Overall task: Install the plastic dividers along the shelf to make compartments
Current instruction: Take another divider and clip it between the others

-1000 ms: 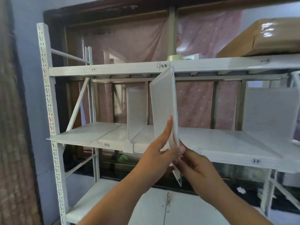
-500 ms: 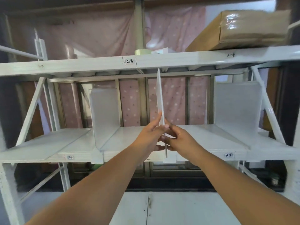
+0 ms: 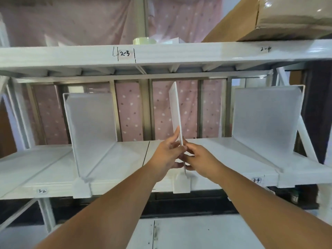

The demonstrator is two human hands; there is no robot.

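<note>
Divider [image 3: 175, 112] held edge-on between both hands, upright with a slight lean, panel rising from the fingers toward the underside of the upper shelf [image 3: 179, 54]. Left hand [image 3: 168, 155] closed on the near edge from the left side: fingers [image 3: 177, 135] laid flat up along the panel face, thumb tucked below. Right hand [image 3: 201, 159] closed on the same edge from the right, fingertips pinching just under the left-hand fingers. Both hands in contact with the panel; no gap visible at either grip.

Front clip [image 3: 181, 184] of the held divider seen directly below the fingers, hanging over the front lip of the middle shelf [image 3: 125, 159]. Panel bottom hidden behind the hands; whether fully seated on the shelf surface could not be told.

Left of the fingers: installed divider [image 3: 91, 126], standing upright on the same shelf, its clip over the front lip. Right of the fingers: second installed divider [image 3: 264, 119], likewise upright. Held panel roughly midway between the two.

Labels noted: "3-2" [image 3: 42, 191] on the lip far left of the fingers, "3-4" [image 3: 256, 180] on the lip to their right, "2-3" [image 3: 124, 53] on the upper shelf edge above and left of them.

Above and right of the fingers, on the upper shelf: cardboard box [image 3: 280, 17]. Above and left: tape roll [image 3: 142, 40]. Behind the fingers: pink dotted curtain [image 3: 129, 112].
</note>
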